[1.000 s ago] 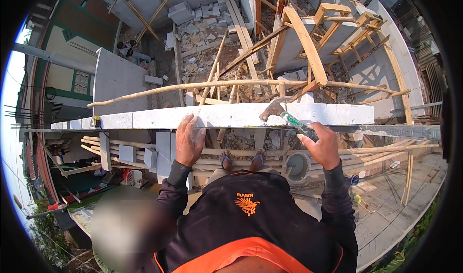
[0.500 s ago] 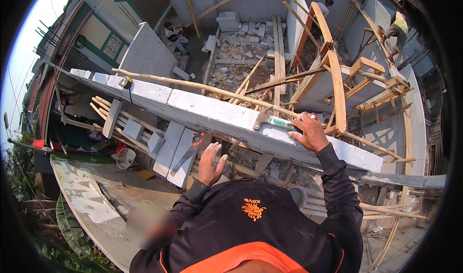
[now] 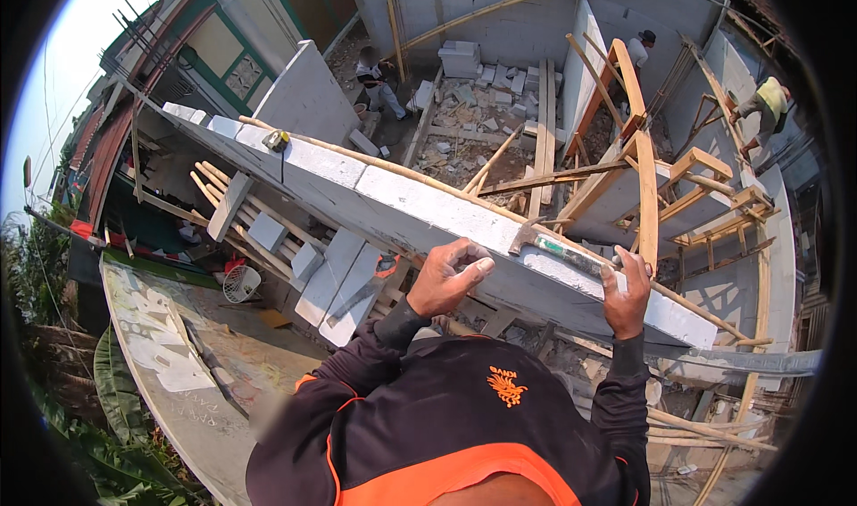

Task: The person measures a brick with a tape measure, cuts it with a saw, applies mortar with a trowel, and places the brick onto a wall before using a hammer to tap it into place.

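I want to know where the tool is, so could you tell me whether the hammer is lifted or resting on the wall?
Resting: the hammer lies flat along the block wall, the right hand on its handle.

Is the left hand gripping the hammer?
No. The right hand holds the hammer on the wall top; the left hand is empty.

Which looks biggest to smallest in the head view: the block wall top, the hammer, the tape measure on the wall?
1. Block wall top, spanning most of the picture.
2. Hammer, held in the right hand.
3. Tape measure, smallest, though it lies farther from the camera, so less sure.
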